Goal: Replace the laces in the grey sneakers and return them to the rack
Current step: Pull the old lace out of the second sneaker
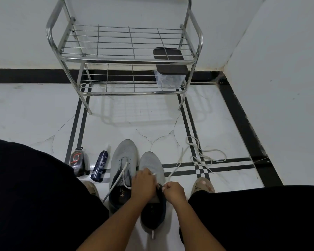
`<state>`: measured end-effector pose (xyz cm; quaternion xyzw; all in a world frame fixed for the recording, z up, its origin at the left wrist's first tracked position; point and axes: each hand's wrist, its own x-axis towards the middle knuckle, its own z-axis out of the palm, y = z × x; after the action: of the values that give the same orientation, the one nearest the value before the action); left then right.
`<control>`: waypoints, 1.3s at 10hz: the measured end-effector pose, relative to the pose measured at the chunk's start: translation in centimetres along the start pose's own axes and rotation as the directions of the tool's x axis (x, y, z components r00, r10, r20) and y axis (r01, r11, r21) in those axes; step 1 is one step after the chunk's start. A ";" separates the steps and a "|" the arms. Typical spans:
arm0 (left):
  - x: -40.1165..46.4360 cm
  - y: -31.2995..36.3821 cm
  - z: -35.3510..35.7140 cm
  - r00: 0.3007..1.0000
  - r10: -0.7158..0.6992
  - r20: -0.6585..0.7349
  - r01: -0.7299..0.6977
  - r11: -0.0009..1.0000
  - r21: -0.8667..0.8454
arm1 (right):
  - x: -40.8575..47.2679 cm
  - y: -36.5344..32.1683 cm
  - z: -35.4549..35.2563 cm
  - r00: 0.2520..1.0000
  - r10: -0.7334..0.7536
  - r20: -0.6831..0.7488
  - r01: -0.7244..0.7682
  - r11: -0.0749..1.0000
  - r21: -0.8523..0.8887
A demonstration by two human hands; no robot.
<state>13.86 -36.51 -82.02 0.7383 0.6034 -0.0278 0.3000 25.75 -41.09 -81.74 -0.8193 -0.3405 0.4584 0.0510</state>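
Observation:
Two grey sneakers stand side by side on the floor between my knees. The left sneaker [123,158] carries a white lace that trails loose to the lower left. My left hand [143,185] rests on the right sneaker [152,163] and pinches a white lace tip near the eyelets. My right hand [173,192] pinches the white lace [176,169], which runs off to the right across the floor. A loose pale lace [205,153] lies coiled on the tiles to the right. The steel rack [127,58] stands ahead against the wall.
A clear box with a dark lid [169,73] sits on the rack's lower shelf at the right. A dark spray bottle [100,166] and a shoe polish container [77,161] stand left of the sneakers. My sandalled foot [203,185] is beside the right sneaker.

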 end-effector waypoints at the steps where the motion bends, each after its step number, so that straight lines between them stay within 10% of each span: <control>1: 2.0 0.1 -5.1 0.874 -0.461 0.152 0.250 0.160 -0.955 | -0.1 -0.2 -0.5 0.998 0.050 -0.031 -0.050 0.999 0.012; 2: 2.1 -1.4 -7.3 0.851 -0.423 0.311 0.227 -0.237 -0.945 | 0.0 -0.5 -0.5 0.998 0.042 -0.042 -0.041 0.999 0.020; 3: 1.7 -1.6 -4.2 0.974 -0.141 0.179 0.199 0.910 -0.364 | 0.0 -0.5 -0.1 0.999 0.018 -0.030 -0.018 1.000 0.003; 4: 0.0 -0.8 -0.4 0.952 0.158 0.262 -0.229 0.936 0.268 | 0.0 -0.3 0.0 1.000 0.017 -0.022 -0.017 1.000 -0.014; 5: -0.8 -0.1 0.4 0.960 0.243 0.139 -0.279 0.858 0.431 | -0.3 -0.4 0.0 1.000 0.019 -0.010 -0.019 0.999 -0.027; 6: -0.6 0.1 -0.1 0.961 0.243 0.130 -0.274 0.894 0.355 | -0.3 -0.4 0.0 1.000 0.021 -0.008 -0.022 0.999 -0.035; 7: 0.7 -0.1 -2.0 0.982 -0.174 -0.080 0.130 0.911 -0.391 | -0.1 -0.2 -0.3 0.997 0.067 -0.030 -0.067 0.998 0.003; 8: 3.2 -2.1 -5.9 0.773 -0.609 0.176 0.302 0.110 -0.947 | 0.1 -0.2 -0.5 0.993 0.114 -0.028 -0.114 0.993 0.002; 9: 3.7 -3.6 -6.9 0.816 -0.570 0.098 0.409 0.449 -0.794 | 0.2 -0.6 -0.5 0.992 0.123 0.010 -0.122 0.992 -0.030; 10: 1.7 -2.5 -4.1 0.942 -0.316 -0.115 0.275 0.920 -0.280 | 0.6 -0.8 -0.6 0.990 0.127 0.055 -0.124 0.991 -0.054; 11: -0.5 -1.0 -2.3 0.910 -0.248 -0.332 0.207 0.966 -0.155 | 1.1 -0.6 -0.9 0.982 0.162 0.097 -0.160 0.987 -0.024; 13: -0.7 -1.0 -0.4 0.973 -0.126 0.194 0.112 0.990 0.081 | 0.6 -0.6 -2.1 0.972 0.166 0.168 -0.173 0.985 0.025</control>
<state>12.65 -36.82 -81.79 0.7044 0.6122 -0.1402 0.3307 27.29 -39.79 -80.78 -0.8033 -0.2632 0.5342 -0.0004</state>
